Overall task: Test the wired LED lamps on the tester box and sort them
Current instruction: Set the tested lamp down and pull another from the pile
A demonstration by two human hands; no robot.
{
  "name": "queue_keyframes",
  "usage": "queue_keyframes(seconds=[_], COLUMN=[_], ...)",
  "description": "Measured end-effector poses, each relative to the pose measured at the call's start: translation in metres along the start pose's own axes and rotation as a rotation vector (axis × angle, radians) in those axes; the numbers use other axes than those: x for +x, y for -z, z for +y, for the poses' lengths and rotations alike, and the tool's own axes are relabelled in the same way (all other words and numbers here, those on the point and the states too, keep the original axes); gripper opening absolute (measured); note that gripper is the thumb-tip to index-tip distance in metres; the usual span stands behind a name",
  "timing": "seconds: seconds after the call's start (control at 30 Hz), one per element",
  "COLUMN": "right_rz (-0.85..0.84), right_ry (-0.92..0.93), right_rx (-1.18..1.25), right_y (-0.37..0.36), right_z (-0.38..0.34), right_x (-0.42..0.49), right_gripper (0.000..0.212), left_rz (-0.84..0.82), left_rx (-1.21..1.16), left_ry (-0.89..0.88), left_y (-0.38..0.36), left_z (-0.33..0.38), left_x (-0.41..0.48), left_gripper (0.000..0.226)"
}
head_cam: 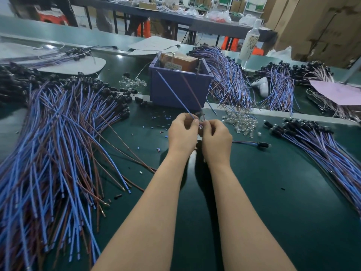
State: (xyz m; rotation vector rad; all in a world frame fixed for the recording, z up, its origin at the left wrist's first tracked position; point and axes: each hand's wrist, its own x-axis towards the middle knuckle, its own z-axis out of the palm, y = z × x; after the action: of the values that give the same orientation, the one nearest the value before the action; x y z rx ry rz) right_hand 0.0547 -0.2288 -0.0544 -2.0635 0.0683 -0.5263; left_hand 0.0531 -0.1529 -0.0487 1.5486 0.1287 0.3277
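One purple plastic tester box [179, 89] stands on the dark green table [254, 192]. Just in front, the left hand [182, 132] and right hand [215, 139] meet, both pinching one wired LED lamp [176, 94]. Its two leads, blue and brown, slant up toward the box.

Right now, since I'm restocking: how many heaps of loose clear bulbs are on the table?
2. One heap sits left of the purple box; the other heap sits right of the right hand. Wire bundles may hide more.
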Motion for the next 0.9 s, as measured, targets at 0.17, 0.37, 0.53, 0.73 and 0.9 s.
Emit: queue_keyframes(seconds=[0.17, 0.37, 0.53, 0.73, 0.9], right_rz=[0.082, 0.033, 0.032, 0.0, -0.019], right_ry=[-0.044, -0.015, -0.012, 0.004, -0.018], right_rx=[0.097, 0.111, 0.102, 0.105, 0.113], right_y=[-0.01, -0.016, -0.017, -0.017, -0.018], right_z=[-0.008, -0.008, -0.007, -0.005, -0.004], right_x=[-0.002, -0.007, -0.006, -0.005, -0.006], right_gripper=[0.018, 0.014, 0.011, 0.012, 0.01], left_rz=[0.113, 0.204, 0.193, 0.238, 0.257], left_rx=[-0.013, 0.085, 0.189, 0.247, 0.274], left_ry=[0.025, -0.033, -0.144, -0.215, -0.24], left_y=[0.002, 0.006, 0.003, 0.002, 0.003], left_z=[-0.002, -0.003, -0.001, 0.002, 0.003], left_x=[0.004, 0.005, 0.0, -0.006, -0.01], left_gripper=[0.013, 0.024, 0.03, 0.028, 0.021])
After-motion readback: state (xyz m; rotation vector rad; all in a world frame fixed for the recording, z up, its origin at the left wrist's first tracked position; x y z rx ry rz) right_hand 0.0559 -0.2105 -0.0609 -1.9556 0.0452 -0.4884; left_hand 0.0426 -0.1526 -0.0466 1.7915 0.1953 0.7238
